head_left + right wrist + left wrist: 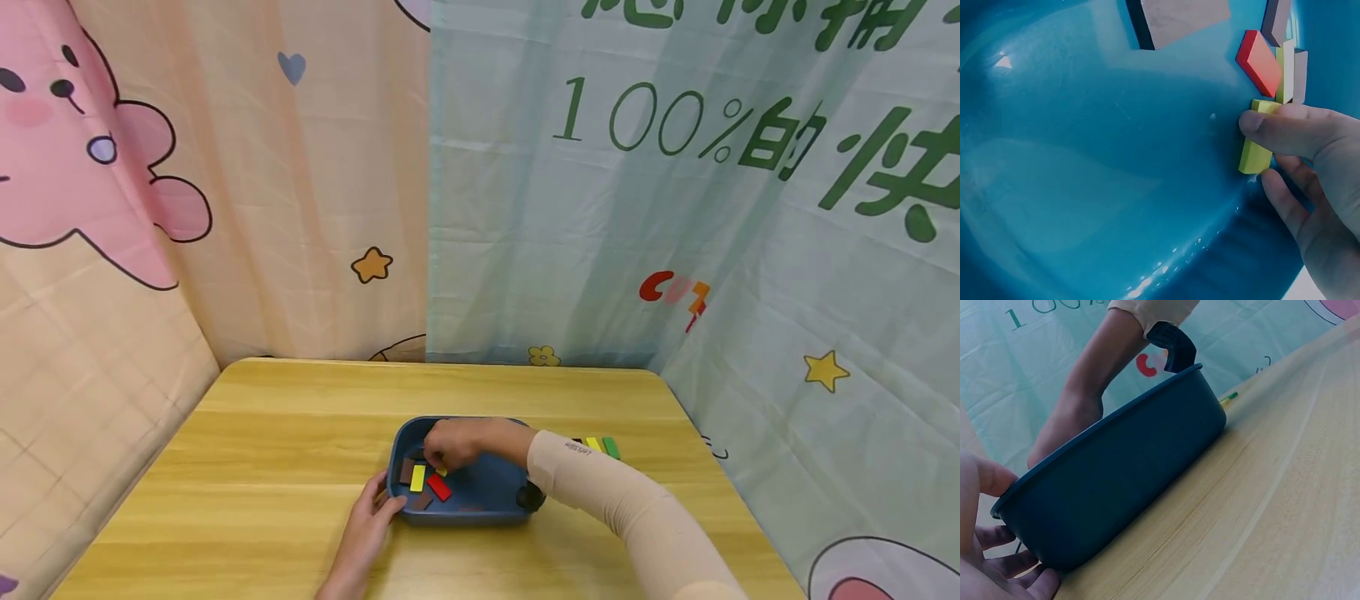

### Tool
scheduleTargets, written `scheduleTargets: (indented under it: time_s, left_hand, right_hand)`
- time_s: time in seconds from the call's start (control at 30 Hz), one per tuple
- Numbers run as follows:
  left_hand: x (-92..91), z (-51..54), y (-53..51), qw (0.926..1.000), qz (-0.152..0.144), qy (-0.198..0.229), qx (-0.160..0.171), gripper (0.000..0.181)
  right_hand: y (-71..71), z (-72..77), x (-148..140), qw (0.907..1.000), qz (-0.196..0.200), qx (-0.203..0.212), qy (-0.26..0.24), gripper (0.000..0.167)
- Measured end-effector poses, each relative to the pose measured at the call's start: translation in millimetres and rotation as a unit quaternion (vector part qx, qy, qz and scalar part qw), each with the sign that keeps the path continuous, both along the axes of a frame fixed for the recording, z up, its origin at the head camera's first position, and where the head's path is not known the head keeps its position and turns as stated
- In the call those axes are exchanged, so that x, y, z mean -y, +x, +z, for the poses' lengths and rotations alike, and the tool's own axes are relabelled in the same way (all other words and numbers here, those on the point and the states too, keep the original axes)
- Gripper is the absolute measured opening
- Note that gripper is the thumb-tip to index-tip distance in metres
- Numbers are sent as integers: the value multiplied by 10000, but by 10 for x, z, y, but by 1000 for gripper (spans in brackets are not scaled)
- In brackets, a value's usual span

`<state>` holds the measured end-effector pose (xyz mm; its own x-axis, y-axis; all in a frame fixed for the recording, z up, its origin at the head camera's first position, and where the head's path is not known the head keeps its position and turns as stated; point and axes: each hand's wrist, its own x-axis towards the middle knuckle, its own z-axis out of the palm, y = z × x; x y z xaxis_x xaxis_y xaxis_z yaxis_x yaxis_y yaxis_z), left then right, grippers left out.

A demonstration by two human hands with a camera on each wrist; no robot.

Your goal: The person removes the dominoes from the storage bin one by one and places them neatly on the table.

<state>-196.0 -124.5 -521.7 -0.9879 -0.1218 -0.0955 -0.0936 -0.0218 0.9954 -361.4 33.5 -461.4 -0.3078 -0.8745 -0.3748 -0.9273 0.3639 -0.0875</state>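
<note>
Yellow block (1255,159) pinched btwn R hand (454,443) thumb & fingers inside blue basin (467,519); L hand (372,510) grips its end, prob. to steady.

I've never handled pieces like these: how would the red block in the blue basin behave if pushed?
The red block is probably stiff, given its crisp, straight edges. Flat-sided, it seems unlikely to roll. It would likely slide, since the blue basin looks smooth and shiny inside.

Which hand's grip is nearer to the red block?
Right. The right grip pinches a yellow block inside the blue bin, close beside the red block; the left grip is farther off, holding the bin's left end.
</note>
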Motion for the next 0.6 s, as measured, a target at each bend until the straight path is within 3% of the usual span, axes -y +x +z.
scheduleTargets:
  time_s: [0.23,0.33,0.6]
  left_hand:
    - [-4,1,11,10000,8,34,39,56]
    - [-10,9,10,10000,11,32,23,56]
    - [7,22,2,10000,-27,-20,74,58]
  right_hand:
    - [-27,43,-100,9990,-107,218,-372,26]
    - [-37,100,-188,9960,-363,472,-669,23]
    - [-69,281,-516,9700,-1136,1237,-1758,16]
